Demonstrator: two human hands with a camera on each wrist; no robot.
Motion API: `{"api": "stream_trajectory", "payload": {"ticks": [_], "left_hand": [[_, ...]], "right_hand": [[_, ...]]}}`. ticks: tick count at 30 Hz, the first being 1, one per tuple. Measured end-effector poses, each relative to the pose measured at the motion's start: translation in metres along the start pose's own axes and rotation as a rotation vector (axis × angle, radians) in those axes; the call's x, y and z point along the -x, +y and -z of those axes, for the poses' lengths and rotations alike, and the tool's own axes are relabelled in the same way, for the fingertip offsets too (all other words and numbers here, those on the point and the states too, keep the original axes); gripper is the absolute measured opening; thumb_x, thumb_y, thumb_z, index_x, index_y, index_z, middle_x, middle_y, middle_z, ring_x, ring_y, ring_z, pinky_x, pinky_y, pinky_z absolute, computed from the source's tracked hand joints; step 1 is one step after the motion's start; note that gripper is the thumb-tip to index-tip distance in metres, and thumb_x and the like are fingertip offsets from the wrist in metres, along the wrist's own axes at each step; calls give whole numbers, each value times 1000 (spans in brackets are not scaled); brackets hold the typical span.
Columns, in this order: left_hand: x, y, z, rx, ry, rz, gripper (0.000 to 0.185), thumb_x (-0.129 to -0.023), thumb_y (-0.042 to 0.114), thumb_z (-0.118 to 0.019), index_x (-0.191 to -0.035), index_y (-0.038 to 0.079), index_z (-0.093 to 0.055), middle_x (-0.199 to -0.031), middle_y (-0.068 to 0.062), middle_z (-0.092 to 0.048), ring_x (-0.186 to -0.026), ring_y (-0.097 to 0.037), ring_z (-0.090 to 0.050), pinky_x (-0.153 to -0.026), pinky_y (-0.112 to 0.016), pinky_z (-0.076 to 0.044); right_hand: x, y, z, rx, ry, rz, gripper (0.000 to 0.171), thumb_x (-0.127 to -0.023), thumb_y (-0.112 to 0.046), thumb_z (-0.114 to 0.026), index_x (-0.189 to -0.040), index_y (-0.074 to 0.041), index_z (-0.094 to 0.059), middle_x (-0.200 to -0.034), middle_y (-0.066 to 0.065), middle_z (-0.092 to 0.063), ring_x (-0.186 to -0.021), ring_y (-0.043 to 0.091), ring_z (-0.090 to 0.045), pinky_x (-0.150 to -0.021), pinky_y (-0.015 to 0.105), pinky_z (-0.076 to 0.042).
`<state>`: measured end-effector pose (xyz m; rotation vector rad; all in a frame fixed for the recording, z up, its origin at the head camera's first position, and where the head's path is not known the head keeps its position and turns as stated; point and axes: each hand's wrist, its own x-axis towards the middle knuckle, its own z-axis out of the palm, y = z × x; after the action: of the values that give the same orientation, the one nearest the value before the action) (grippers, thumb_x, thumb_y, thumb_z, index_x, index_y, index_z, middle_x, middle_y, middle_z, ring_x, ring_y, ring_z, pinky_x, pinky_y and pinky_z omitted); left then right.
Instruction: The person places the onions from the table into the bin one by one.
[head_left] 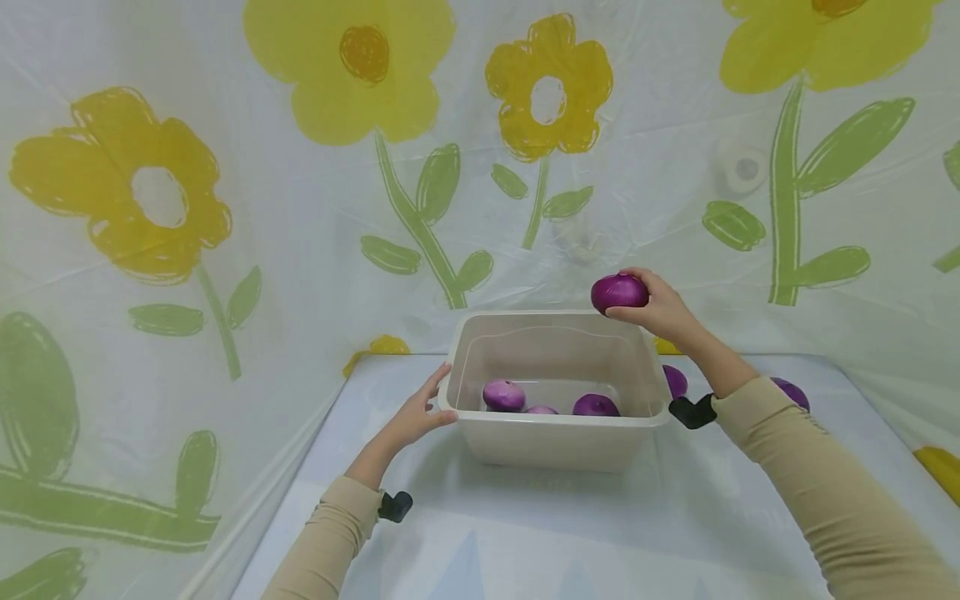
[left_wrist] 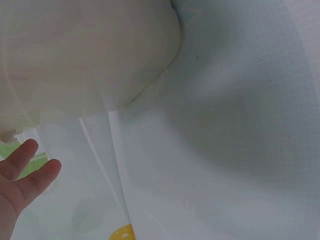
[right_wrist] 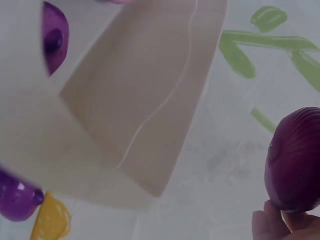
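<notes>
Gripping a purple onion point(head_left: 618, 292), the right hand point(head_left: 658, 310) is hovering over the tub's point(head_left: 555, 437) far corner; the left hand point(head_left: 414, 417), fingers relaxed, is bracing the tub's side, apparently steadying it.

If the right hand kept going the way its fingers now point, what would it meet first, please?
Probably nothing soon: the right hand, holding an onion, points left above the tub's far rim. Depth is unclear.

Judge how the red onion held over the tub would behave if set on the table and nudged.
The red onion looks round, so it would probably roll rather than stay put. Its skin looks smooth and glossy in the right wrist view, so it may slip in a loose grip. The right hand lifts it alone above the tub, suggesting it is fairly light.
</notes>
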<state>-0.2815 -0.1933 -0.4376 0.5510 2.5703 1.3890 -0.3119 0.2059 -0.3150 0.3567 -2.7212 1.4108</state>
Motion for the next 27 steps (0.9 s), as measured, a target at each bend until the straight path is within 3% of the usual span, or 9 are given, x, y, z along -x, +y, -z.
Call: {"api": "stream_trajectory", "payload": {"ticks": [7, 13, 16, 20, 27], "left_hand": [[0, -1, 0, 8, 0, -1, 88, -79, 44, -67, -147, 23, -15, -154, -5, -13, -135, -38, -24, -106, -56, -24], [0, -2, 0, -1, -1, -7, 93, -76, 52, -66, -148, 22, -15, -154, -6, -13, -135, -38, -25, -105, -55, -26], [0, -1, 0, -1, 3, -13, 94, -75, 55, -66, -148, 22, -15, -154, -6, -13, -134, -38, -25, -105, -56, -26], [1, 0, 0, -1, 7, -19, 95, -74, 57, -65, -148, 22, -15, -154, -7, -14, -134, -38, -26, -105, -56, -27], [1, 0, -1, -8, 8, -19, 96, -74, 58, -65, -148, 20, -15, -153, -8, -15, -133, -38, -27, -104, -56, -28]], "right_hand": [[-6, -3, -15, -6, -17, 12, 71, -80, -23, -69, -137, -6, -31, -137, 23, -35, -118, 43, -41, -93, 55, -42], [-8, -6, -23, -11, -23, 24, 70, -80, -22, -69, -137, -5, -32, -137, 23, -36, -117, 42, -43, -93, 54, -42], [-7, -8, -25, -13, -28, 34, 71, -81, -23, -68, -139, -4, -31, -141, 22, -32, -122, 41, -37, -97, 55, -37], [-5, -10, -23, 7, -31, 19, 73, -83, -25, -65, -142, -5, -27, -146, 20, -26, -130, 40, -26, -101, 59, -29], [1, -5, -8, 20, -2, -16, 75, -85, -28, -63, -144, -7, -21, -148, 20, -21, -132, 41, -21, -102, 62, -25]]}}
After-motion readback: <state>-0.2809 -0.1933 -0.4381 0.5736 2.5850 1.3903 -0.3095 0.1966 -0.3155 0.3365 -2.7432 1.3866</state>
